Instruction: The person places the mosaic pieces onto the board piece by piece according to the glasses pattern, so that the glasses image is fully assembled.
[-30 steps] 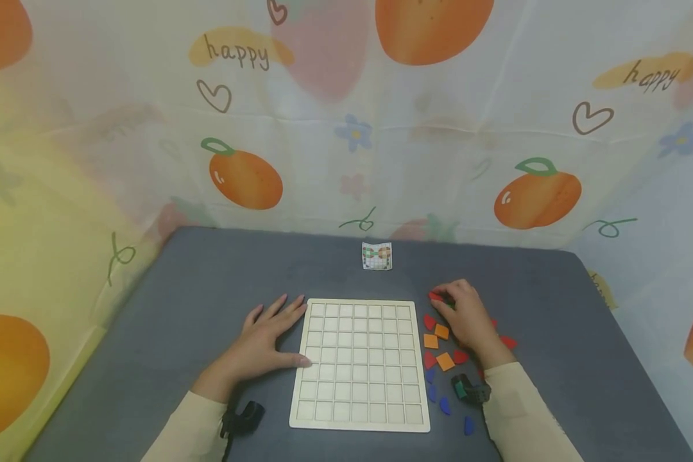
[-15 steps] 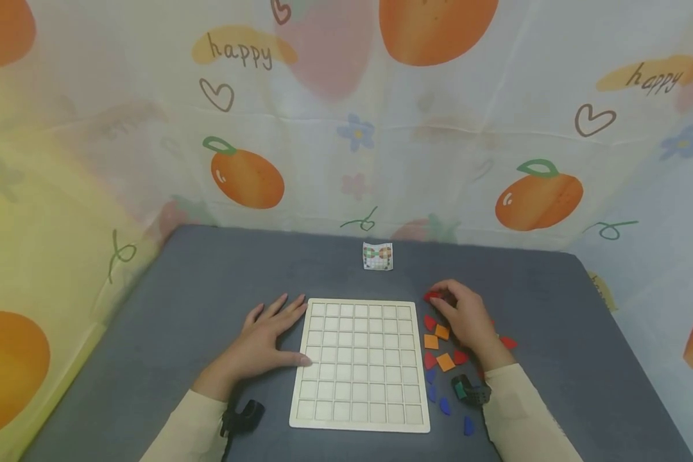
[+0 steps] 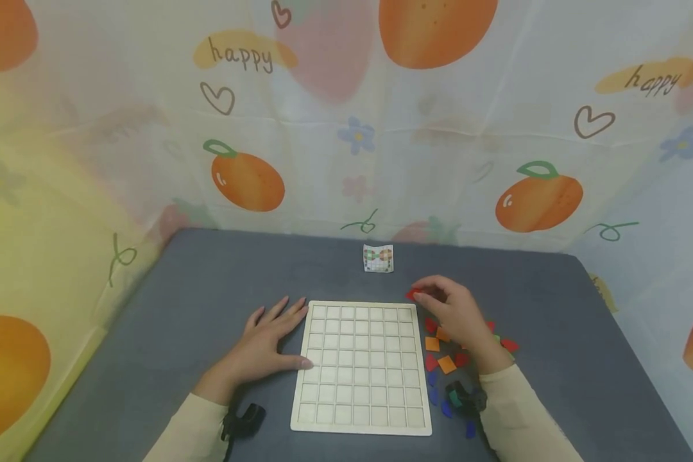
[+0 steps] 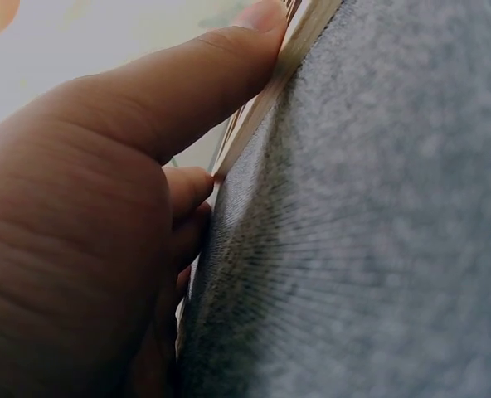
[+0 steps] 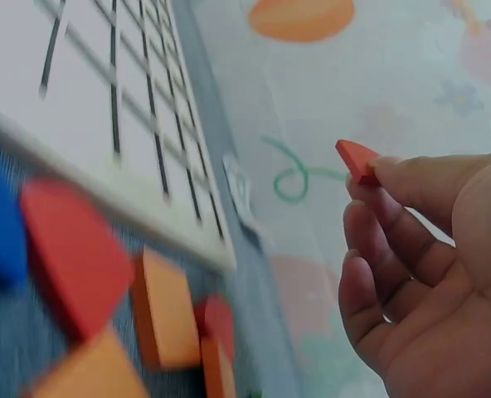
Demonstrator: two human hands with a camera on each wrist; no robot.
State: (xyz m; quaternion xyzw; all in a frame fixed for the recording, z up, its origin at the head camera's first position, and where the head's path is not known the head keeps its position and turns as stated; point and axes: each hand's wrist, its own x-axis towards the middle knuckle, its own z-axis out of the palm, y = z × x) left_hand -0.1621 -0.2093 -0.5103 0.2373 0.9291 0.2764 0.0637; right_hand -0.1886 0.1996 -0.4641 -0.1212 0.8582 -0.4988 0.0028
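Observation:
A white gridded board [image 3: 360, 369] lies on the dark grey table. My left hand [image 3: 265, 346] rests at its left edge, fingers spread and straight; the thumb lies on the rim, and in the left wrist view the thumb [image 4: 196, 83] touches the board's side. Near the board's top right corner, my right hand [image 3: 453, 311] pinches a red piece [image 3: 412, 294] between thumb and fingertips. In the right wrist view this red piece [image 5: 357, 160] has a curved edge and is held up off the table.
Right of the board lie loose orange squares [image 3: 447, 365], red pieces [image 3: 509, 345] and blue pieces [image 3: 446, 409]; the right forearm hides some. A small printed card [image 3: 378, 258] with a coloured grid pattern lies behind the board. A patterned curtain [image 3: 358, 128] stands behind the table.
My right hand has lifted the red piece from the upper end of the loose pieces and carried it left toward the board's top right corner. The left hand stays still.

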